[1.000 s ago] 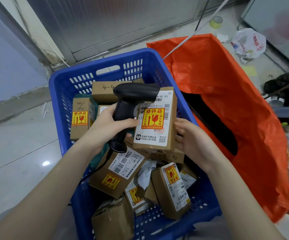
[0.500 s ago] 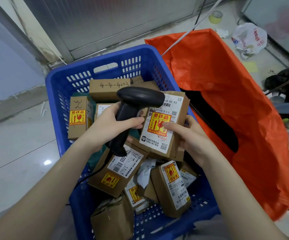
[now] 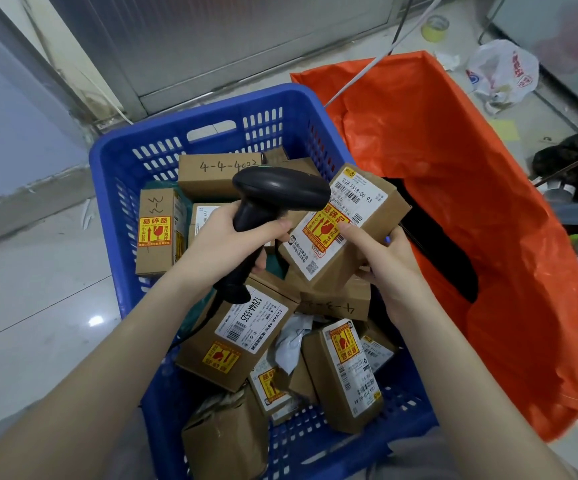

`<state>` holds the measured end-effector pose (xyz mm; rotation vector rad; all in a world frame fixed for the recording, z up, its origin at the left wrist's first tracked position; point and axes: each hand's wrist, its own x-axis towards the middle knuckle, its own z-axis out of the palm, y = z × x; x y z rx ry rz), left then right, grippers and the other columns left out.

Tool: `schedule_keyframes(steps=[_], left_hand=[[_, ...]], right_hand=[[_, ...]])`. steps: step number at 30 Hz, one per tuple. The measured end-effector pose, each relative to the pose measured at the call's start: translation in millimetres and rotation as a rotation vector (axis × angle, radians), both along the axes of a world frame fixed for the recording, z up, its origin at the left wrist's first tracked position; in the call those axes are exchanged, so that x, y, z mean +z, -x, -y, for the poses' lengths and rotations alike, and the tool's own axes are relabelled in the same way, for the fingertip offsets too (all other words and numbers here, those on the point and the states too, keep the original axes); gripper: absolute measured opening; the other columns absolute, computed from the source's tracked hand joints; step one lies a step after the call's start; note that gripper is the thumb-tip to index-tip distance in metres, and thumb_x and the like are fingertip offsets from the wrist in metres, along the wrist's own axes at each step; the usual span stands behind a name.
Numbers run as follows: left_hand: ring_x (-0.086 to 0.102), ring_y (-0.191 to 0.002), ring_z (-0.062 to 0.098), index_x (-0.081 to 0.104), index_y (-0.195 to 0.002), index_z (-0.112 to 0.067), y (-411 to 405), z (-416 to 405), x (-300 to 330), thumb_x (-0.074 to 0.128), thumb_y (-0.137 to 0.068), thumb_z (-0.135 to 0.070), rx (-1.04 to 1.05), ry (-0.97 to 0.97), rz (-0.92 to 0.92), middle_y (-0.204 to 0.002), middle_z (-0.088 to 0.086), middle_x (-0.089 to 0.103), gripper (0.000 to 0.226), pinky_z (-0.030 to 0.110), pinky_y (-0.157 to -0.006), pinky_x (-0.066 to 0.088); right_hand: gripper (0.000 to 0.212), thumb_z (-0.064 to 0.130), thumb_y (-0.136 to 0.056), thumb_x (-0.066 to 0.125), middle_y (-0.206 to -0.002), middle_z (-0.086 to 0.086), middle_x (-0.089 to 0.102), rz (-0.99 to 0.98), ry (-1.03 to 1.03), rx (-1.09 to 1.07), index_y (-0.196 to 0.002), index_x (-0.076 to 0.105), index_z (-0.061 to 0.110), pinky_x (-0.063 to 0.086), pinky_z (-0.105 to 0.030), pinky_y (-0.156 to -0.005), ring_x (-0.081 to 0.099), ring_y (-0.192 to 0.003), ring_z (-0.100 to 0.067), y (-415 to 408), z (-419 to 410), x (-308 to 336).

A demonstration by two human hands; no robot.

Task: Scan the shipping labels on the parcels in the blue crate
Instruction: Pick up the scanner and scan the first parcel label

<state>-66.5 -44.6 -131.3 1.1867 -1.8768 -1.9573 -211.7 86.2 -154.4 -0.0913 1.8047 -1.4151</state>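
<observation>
A blue crate point(image 3: 114, 161) on the floor holds several brown cardboard parcels with white shipping labels and yellow-red fragile stickers. My left hand point(image 3: 225, 240) grips a black handheld barcode scanner point(image 3: 277, 192) by its handle, its head pointing right. My right hand point(image 3: 381, 251) holds one parcel point(image 3: 367, 206) tilted above the crate's right side, label up, with the scanner head right beside its label. Other parcels lie below, among them one marked 4-4-4002 point(image 3: 218, 171) at the back and a labelled one point(image 3: 242, 337) under the scanner handle.
An orange plastic bag point(image 3: 454, 188) stands open against the crate's right side. A white plastic bag point(image 3: 502, 71) and a tape roll point(image 3: 436, 27) lie on the floor at the far right. A metal door point(image 3: 228, 39) is behind the crate. Tiled floor point(image 3: 31, 306) lies left.
My right hand has tilted the held parcel clockwise and shifted it to the right, nearer the orange bag. The scanner has stayed beside its label.
</observation>
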Motion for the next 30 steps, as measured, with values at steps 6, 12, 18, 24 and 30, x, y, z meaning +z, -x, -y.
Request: schedule_keyframes(steps=[6, 12, 18, 24, 30], left_hand=[[0.054, -0.043, 0.006, 0.060, -0.086, -0.022, 0.4, 2.5, 1.1, 0.068, -0.084, -0.025, 0.012, 0.042, 0.003, -0.045, -0.004, 0.056, 0.009, 0.017, -0.047, 0.048], [0.053, -0.045, 0.005, 0.060, -0.088, -0.020, -0.7, 5.6, 0.6, 0.067, -0.085, -0.026, 0.024, 0.053, 0.005, -0.049, -0.003, 0.054, 0.010, 0.017, -0.048, 0.048], [0.051, -0.043, 0.004, 0.060, -0.084, -0.021, 0.4, 5.8, -0.4, 0.067, -0.085, -0.025, -0.006, 0.080, 0.012, -0.048, -0.004, 0.053, 0.008, 0.016, -0.049, 0.048], [0.050, -0.042, 0.004, 0.059, -0.082, -0.022, 0.5, 5.3, -1.2, 0.066, -0.086, -0.025, -0.010, 0.097, 0.014, -0.045, -0.003, 0.052, 0.009, 0.015, -0.048, 0.047], [0.050, -0.042, 0.005, 0.059, -0.084, -0.020, 0.9, 4.8, -2.4, 0.067, -0.085, -0.025, -0.019, 0.109, 0.021, -0.047, -0.004, 0.052, 0.010, 0.016, -0.048, 0.048]], right_hand=[[0.061, 0.030, -0.074, 0.078, -0.098, 0.020, 0.055, -0.085, -0.015, 0.018, -0.120, 0.038, 0.027, 0.051, -0.018, -0.064, 0.059, -0.087, 0.000, -0.2, -0.3, -3.1], [0.061, 0.029, -0.073, 0.079, -0.102, 0.018, 0.058, -0.100, -0.013, 0.049, -0.119, 0.038, 0.029, 0.050, -0.017, -0.064, 0.061, -0.090, 0.000, -2.3, -0.3, -5.8], [0.067, 0.031, -0.073, 0.079, -0.111, 0.012, 0.059, -0.090, -0.026, 0.034, -0.127, 0.039, 0.025, 0.053, -0.022, -0.070, 0.062, -0.097, -0.005, -2.6, 0.4, -6.0], [0.069, 0.036, -0.073, 0.079, -0.121, 0.009, 0.056, -0.096, -0.053, 0.051, -0.127, 0.037, 0.026, 0.051, -0.022, -0.068, 0.059, -0.105, -0.011, -2.8, 1.0, -7.0], [0.068, 0.036, -0.074, 0.078, -0.123, 0.008, 0.056, -0.084, -0.055, 0.053, -0.128, 0.038, 0.025, 0.049, -0.021, -0.065, 0.059, -0.108, -0.013, -2.4, -0.1, -6.1]])
